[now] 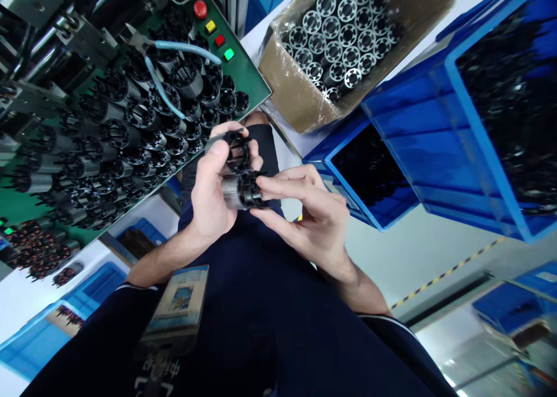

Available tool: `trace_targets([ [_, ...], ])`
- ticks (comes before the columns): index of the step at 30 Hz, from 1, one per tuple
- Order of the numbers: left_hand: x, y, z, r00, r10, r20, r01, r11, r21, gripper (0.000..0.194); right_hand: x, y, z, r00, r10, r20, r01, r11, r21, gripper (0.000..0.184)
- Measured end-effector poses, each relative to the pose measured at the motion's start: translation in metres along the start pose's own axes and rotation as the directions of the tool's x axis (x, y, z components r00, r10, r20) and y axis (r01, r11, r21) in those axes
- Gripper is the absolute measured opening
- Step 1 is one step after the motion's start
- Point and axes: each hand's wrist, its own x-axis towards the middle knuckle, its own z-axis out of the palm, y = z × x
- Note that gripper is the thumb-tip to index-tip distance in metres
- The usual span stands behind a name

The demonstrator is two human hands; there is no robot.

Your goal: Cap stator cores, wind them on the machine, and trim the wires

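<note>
My left hand (211, 194) is closed around two motor stator cores. The upper stator core (237, 150) has a black plastic end piece and sits under my thumb. Below it lies the lower stator core (232, 192), a grey metal cylinder on its side with its end toward the right. On that end is a black slotted plastic end piece (250, 189), pinched between the thumb and fingers of my right hand (311, 211). Whether this piece is fully seated I cannot tell. Part of both cores is hidden by my fingers.
Many similar stator cores (141, 114) stand on the green machine table (250, 75), with blue-handled cutters (163, 83) on top. Right of it are a cardboard box (289, 89) of bare cores and blue bins (435, 136) of black parts. Push buttons (200, 9) line the table's far end.
</note>
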Motion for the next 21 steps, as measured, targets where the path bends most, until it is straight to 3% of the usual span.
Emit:
trace_targets([
  [4,-0.0007,-0.0036,0.0042,0.997,0.039,-0.061,-0.037,0.999,0.04,0.037,-0.0018,0.0055,0.0,0.999,0.015,0.042,-0.015,1.0,0.007,0.054],
  [8,0.0019,-0.0063,0.0053,0.999,0.007,-0.052,-0.003,0.996,0.085,0.045,-0.0052,0.0065,-0.0017,0.999,0.046,-0.022,-0.047,0.998,-0.032,0.044],
  [12,0.0024,-0.0071,0.0041,0.999,-0.019,-0.036,0.023,0.995,0.099,0.051,-0.0074,0.0062,-0.0025,1.0,0.018,0.005,-0.018,1.0,-0.01,0.048],
  [21,0.0,0.0011,0.0005,0.989,-0.144,0.046,0.142,0.989,0.042,0.039,-0.0054,0.0093,-0.0085,1.0,-0.003,0.025,0.003,1.0,0.031,0.049],
])
